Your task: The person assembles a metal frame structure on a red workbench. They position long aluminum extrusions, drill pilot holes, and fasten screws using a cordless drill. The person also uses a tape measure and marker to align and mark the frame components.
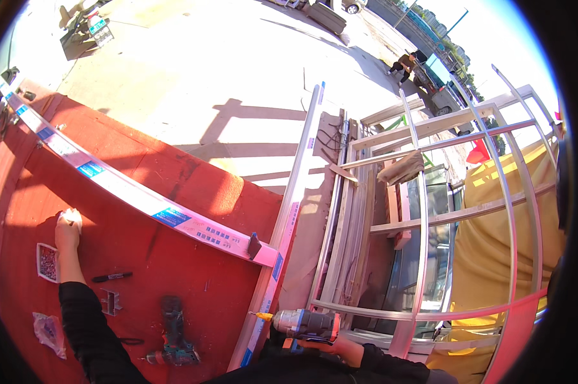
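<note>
My right hand (pixel 341 349) is closed round the grip of a cordless drill (pixel 305 324), whose yellow-collared bit points left over a metal profile. My left hand (pixel 68 232) reaches out over the red tabletop (pixel 148 269). Its fingers are closed and glare in the sun, so what they hold, if anything, cannot be made out. Below that hand is a small white tray (pixel 46 262) of screws, partly hidden by my arm. A black marker (pixel 112 277), a small metal bracket (pixel 111 303) and a second, green-and-black drill (pixel 173 336) lie nearby.
A long film-wrapped profile (pixel 149 203) crosses the table and meets another profile (pixel 293 185) at its right edge. A dark clip (pixel 254 245) sits at the joint. A plastic bag (pixel 49 334) lies lower left. Metal frames (pixel 423 224) stand at right; a person (pixel 403 66) is far off.
</note>
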`<state>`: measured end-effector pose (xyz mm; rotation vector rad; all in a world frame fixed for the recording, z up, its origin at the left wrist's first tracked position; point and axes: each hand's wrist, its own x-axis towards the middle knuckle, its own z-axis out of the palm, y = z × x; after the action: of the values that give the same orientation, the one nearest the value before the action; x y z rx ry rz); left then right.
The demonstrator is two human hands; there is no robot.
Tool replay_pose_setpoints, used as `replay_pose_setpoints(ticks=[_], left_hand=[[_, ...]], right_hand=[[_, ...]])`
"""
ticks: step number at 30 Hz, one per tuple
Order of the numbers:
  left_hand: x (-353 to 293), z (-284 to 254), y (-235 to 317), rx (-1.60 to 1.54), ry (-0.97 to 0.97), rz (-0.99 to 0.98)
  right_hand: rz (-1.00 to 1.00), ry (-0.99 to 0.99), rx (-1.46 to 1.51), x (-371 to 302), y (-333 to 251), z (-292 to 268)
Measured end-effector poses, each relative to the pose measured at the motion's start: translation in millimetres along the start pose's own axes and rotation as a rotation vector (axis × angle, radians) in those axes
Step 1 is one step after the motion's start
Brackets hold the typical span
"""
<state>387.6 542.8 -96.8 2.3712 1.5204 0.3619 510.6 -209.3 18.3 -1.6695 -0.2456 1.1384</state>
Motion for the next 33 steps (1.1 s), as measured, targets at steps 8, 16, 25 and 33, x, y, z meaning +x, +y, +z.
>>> replay_pose_setpoints(ticks=[8,16,25,33], left_hand=[[-3,-19,-2,0.155,-0.311,-0.032],[-264,-40,176,-1.124,-0.546,-0.008],[-474,-15,343,-1.946,-0.920,-0.699],[-494,30,389,-1.962,-0.958,-0.813]], right_hand=[[-0.118,-0.085,0.010,1,10,-8],[-0.192,-0.194,0.085,1,8,-24],[-0.226,-0.278,0.154,9,23,-61],[-0.233,-0.286,0.229,13,41,-110]])
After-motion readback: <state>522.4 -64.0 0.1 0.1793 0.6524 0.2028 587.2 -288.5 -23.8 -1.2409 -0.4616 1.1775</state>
